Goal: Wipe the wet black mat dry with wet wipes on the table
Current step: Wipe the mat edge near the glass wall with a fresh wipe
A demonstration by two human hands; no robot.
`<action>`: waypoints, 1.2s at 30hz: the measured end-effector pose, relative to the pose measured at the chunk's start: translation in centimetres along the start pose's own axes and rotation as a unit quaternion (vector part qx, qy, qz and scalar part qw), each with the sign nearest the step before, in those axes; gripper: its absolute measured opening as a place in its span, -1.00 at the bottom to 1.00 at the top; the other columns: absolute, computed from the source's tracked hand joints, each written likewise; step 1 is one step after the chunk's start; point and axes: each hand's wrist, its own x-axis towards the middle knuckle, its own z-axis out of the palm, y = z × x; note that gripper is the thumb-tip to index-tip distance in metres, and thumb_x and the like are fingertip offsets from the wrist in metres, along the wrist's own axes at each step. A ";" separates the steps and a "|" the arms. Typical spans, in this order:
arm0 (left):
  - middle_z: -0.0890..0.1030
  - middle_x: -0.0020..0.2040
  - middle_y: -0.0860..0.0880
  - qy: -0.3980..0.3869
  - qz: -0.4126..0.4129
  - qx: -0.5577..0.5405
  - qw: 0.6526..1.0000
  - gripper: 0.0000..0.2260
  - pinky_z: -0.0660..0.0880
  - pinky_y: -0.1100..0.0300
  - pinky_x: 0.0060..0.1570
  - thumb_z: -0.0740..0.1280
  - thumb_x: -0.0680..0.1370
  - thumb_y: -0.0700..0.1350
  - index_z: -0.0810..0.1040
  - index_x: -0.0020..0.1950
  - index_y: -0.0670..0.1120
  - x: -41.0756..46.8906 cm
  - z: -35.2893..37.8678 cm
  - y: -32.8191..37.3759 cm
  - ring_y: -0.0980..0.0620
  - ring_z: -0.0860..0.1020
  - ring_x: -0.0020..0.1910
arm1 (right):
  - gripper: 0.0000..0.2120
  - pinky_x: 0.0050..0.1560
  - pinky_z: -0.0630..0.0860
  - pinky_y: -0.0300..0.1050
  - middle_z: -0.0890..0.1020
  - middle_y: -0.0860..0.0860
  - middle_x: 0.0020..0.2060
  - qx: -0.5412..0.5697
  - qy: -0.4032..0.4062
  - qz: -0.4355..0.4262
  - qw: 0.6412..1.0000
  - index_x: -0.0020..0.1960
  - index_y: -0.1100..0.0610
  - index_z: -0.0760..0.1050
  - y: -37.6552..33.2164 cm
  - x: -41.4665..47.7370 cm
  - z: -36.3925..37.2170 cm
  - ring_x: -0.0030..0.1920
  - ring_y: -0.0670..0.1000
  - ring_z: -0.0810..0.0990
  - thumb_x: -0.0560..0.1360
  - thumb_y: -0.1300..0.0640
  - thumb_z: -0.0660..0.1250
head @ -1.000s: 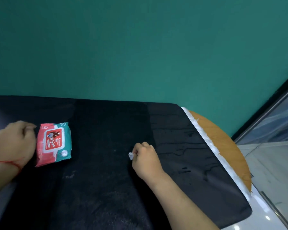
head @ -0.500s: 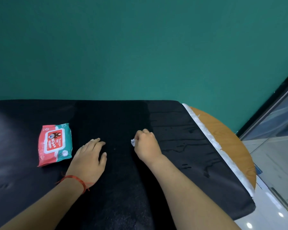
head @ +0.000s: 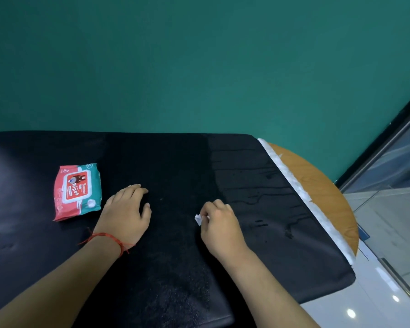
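Observation:
The black mat [head: 175, 162] covers most of the table, with wet streaks and droplets on its right part. My right hand [head: 219, 227] grips a small crumpled white wet wipe [head: 198, 218] and holds it down on the mat near the middle. My left hand [head: 126, 214] rests palm down on the mat, fingers relaxed, just right of the red and teal wipes pack [head: 77, 190]. A red thread is tied round my left wrist.
The round wooden table [head: 317, 183] shows beyond the mat's right edge, along with a white strip [head: 301, 192]. A teal wall rises behind. A glass panel and a glossy floor lie to the right.
My left hand left the wipes pack's left side and came to rest flat on the mat right of the pack. My right hand with the wipe stayed near the mat's middle.

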 end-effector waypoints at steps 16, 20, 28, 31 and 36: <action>0.47 0.50 0.00 -0.001 -0.003 0.000 1.000 -0.62 0.34 -0.07 0.51 0.28 0.66 0.04 0.50 0.46 0.00 -0.2 -0.6 0.5 -0.02 0.41 0.50 | -0.92 -0.10 0.40 -0.07 0.55 0.04 -0.09 -0.030 -0.022 0.034 0.999 -0.07 0.16 0.57 1.4 0.7 -1.5 -0.10 0.10 0.47 0.60 0.20 0.34; 0.50 0.48 -0.02 0.001 -0.002 -0.001 1.000 -0.62 0.36 -0.09 0.49 0.28 0.65 0.03 0.51 0.45 -0.02 -0.1 -0.6 0.5 -0.05 0.43 0.47 | -0.89 -0.24 0.28 -0.21 0.52 -0.04 -0.12 -0.031 -0.009 0.063 0.998 -0.11 0.11 0.54 2.5 -2.5 -2.8 -0.11 0.07 0.46 0.58 0.25 0.32; 0.52 0.45 -0.04 0.001 0.001 0.002 1.000 -0.63 0.40 -0.11 0.45 0.30 0.64 0.02 0.53 0.43 -0.04 -0.1 -0.6 0.6 -0.08 0.47 0.44 | -0.90 -0.09 0.36 -0.16 0.54 -0.01 -0.08 -0.027 -0.023 -0.030 0.999 -0.06 0.07 0.54 -1.5 -7.5 -1.5 -0.08 0.04 0.45 0.61 0.08 0.37; 0.53 0.45 -0.04 0.003 -0.002 0.001 1.000 -0.63 0.40 -0.11 0.45 0.31 0.64 0.01 0.53 0.43 -0.05 -0.2 -0.7 0.7 -0.09 0.47 0.44 | -0.92 -0.08 0.30 -0.19 0.54 0.00 -0.04 -0.007 -0.037 -0.056 0.998 -0.01 0.09 0.55 -2.3 -7.0 -0.8 -0.07 0.01 0.40 0.63 0.15 0.30; 0.52 0.46 -0.04 0.001 -0.001 0.004 1.000 -0.62 0.39 -0.09 0.46 0.30 0.65 0.02 0.52 0.44 -0.04 -0.2 -0.7 0.6 -0.08 0.46 0.45 | -0.92 -0.07 0.40 -0.09 0.57 0.06 -0.08 -0.007 -0.021 -0.023 0.999 -0.03 0.13 0.59 0.0 -2.9 -0.9 -0.11 0.09 0.45 0.61 0.13 0.40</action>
